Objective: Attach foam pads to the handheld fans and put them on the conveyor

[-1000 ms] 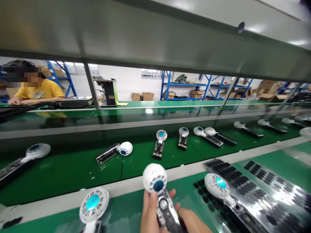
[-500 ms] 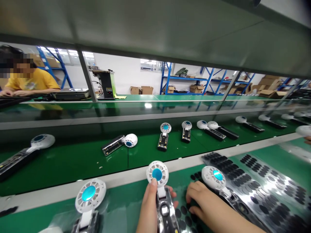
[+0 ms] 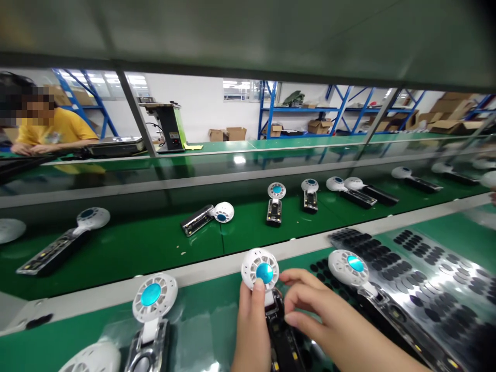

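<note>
A white round-headed device with a blue disc and a dark body (image 3: 284, 336) is in my left hand (image 3: 253, 325), whose thumb lies at the disc's lower edge. My right hand (image 3: 313, 305) is beside the device's neck, fingers curled, one fingertip at the rim of the head; whether it pinches anything is too small to tell. A similar device (image 3: 150, 315) lies to the left, and another (image 3: 349, 267) to the right, over clear sheets of black round stickers (image 3: 391, 263).
Several devices lie along the green conveyor (image 3: 135, 248) beyond the pale rail (image 3: 201, 276). A white head (image 3: 93, 359) shows at the lower left. Across the line sits a person in yellow (image 3: 73, 126). Another person's fingers show at the right edge.
My right hand has risen from the black stickers to the device's head. The held device has tilted slightly. The conveyor's devices stand further right and higher in the view, which has also shifted.
</note>
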A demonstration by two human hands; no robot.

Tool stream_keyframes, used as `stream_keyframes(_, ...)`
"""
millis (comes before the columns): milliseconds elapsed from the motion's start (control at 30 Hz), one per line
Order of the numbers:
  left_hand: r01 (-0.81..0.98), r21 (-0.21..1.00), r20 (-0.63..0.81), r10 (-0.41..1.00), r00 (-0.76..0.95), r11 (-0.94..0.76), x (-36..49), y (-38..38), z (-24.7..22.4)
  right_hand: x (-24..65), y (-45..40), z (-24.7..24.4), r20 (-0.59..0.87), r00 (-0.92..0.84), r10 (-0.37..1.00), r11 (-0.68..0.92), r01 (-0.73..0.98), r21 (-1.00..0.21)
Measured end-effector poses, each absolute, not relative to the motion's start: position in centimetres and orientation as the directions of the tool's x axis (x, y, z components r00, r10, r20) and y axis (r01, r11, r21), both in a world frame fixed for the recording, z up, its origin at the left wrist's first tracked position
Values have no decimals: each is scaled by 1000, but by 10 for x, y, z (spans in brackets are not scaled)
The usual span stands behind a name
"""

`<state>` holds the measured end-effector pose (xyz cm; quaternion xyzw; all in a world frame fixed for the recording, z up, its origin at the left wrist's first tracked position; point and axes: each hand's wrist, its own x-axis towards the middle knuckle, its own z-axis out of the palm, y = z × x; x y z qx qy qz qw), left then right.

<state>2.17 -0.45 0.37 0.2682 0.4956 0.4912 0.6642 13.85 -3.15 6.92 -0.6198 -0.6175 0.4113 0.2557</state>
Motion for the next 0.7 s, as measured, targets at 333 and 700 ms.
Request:
stream_keyframes(333,-316,872,-386,922,24,373,21,-6,8,127,-29,52,-186,-141,972,-68,592,-803)
stream_keyframes(700,-307,870,-398,917,22,385,21,-5,3,128,-28,54,-210,-180,961,-33,679,-733)
